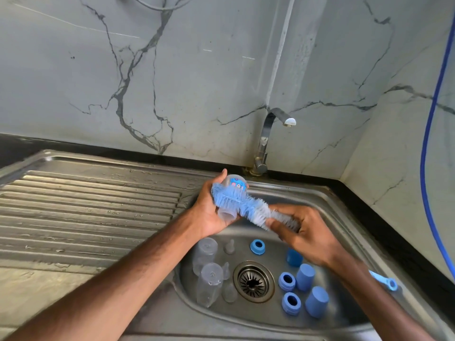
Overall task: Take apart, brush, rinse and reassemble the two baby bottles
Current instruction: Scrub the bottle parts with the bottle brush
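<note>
Grey-veined marble wall tiles back a steel sink (273, 193) set in the worktop, with a faucet (264, 136) behind. Over the basin, the left grip (209, 212) curls round a clear printed baby bottle (236, 184), held on its side. The right grip (305, 232) clasps a blue bottle brush (236, 200) low on its bristles; the brush head lies across the bottle's outside. Below them in the basin lie two clear bottles (209, 284), silicone nipples (229, 247), blue collar rings (257, 247) and blue caps (317, 301) around the drain (253, 281).
</note>
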Tool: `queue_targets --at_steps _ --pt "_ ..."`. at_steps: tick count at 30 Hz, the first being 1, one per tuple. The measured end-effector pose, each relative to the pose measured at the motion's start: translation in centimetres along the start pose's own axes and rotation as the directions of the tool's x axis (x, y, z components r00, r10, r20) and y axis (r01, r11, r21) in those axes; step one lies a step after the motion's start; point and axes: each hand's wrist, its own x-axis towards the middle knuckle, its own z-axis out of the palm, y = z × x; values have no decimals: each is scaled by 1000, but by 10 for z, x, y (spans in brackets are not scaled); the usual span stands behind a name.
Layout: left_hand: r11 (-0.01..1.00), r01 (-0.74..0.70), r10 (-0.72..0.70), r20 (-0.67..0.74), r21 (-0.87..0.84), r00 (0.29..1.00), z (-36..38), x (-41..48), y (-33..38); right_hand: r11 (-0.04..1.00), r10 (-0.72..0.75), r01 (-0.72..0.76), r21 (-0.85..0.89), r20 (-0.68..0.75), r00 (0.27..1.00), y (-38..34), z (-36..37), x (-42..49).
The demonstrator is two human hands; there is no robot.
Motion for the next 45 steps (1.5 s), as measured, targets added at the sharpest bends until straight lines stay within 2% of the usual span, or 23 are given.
queue_targets --at_steps 1,4,5,8,9,12,13,14,17,18,21,23,25,29,31,35,39,41,45 --pt "1000 5 -5 -6 -12 1000 -1 0 0 1000 12 -12 -16 -22 1000 1 -1 3" --pt "1000 3 -3 -36 -1 999 3 3 -3 991 74 -98 -90 -238 969 6 -7 9" --pt "1000 4 -4 -48 4 999 4 3 -5 992 69 -91 -83 -239 969 8 -6 7" --pt "1000 -4 3 -46 -18 999 3 2 -7 1000 -5 4 -22 -26 1000 3 3 1" --pt "1000 -1 0 -42 -24 999 2 1 -6 999 -8 8 -31 -13 1000 3 2 2" --pt "999 36 -37 -10 -38 999 5 -1 -3 988 69 -100 -117 -245 967 5 -9 10" --pt "998 56 -57 -5 -41 998 7 -3 -4 988 75 -109 -113 -274 959 8 -9 10" --pt "998 50 -51 -15 -30 999 8 -3 -5 992 61 -87 -95 -245 968 7 -8 8" --pt "999 -21 23 -47 31 999 1 -2 -9 999 -23 23 -29 -24 999 0 2 0" --pt "999 -26 27 -57 20 998 0 -2 -8 999 -25 23 -43 -34 999 1 1 3" --pt "998 44 -46 -52 -54 998 3 -3 -4 990 46 -75 -118 -235 971 7 -6 12" --pt "997 54 -58 -68 -55 996 6 -4 -4 989 30 -61 -134 -226 974 9 -3 9" --pt "1000 11 -9 -75 19 997 6 -3 -6 991 -1 -21 -134 -157 988 8 1 6" --pt "974 -87 71 83 210 994 12 -5 -6 984 75 -117 -134 -286 955 12 -10 13" --pt "920 -159 101 175 358 979 16 -8 -6 976 102 -154 -153 -305 947 15 -16 14" --pt "727 -286 102 314 624 944 13 -9 -13 954 152 -217 -208 -292 944 17 -21 9" --pt "491 -412 294 299 768 908 5 -1 -17 985 44 -83 -152 -245 969 3 -17 7" --pt "466 -438 356 290 769 888 0 2 -15 986 16 -50 -162 -203 979 3 -14 7" --pt "404 -447 365 307 798 879 -6 6 -13 976 126 -164 -143 -243 962 14 -18 8"
